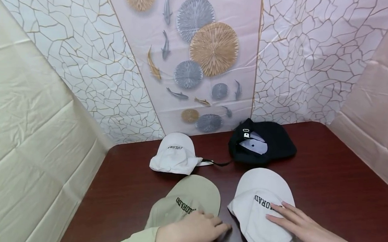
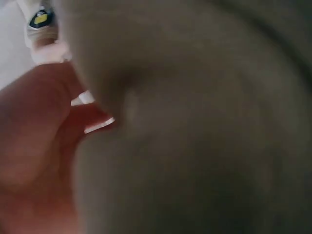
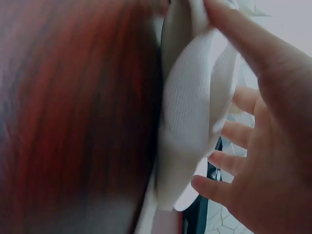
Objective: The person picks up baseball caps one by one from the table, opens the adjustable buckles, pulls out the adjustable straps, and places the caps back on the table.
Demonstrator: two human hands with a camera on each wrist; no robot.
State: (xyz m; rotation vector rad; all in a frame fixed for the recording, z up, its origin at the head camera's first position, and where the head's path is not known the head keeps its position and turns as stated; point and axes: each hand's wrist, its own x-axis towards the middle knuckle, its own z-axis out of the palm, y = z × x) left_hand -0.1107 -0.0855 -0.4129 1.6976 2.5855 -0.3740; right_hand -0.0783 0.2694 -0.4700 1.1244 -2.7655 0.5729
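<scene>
A khaki cap (image 1: 185, 203) with COLORADO lettering lies at the front, brim away from me. My left hand (image 1: 192, 233) is on its crown and right side, fingers bent. In the left wrist view, the cap's blurred fabric (image 2: 195, 122) fills most of the picture, and the left hand (image 2: 39, 146) grips its edge. To the right, a white cap (image 1: 258, 217) with similar lettering faces the same way. My right hand (image 1: 306, 230) rests on its right side, fingers spread. The right wrist view shows the right hand's thumb and straight fingers (image 3: 239, 134) along the cap (image 3: 187, 97).
Farther back on the dark red table (image 1: 341, 178) sit a smaller-looking white cap (image 1: 176, 154) and a black cap (image 1: 274, 142) with its rear opening towards me. A dark strap (image 1: 219, 163) lies between them. Patterned cloth (image 1: 144, 61) hangs behind; pale panels (image 1: 28, 128) flank the table.
</scene>
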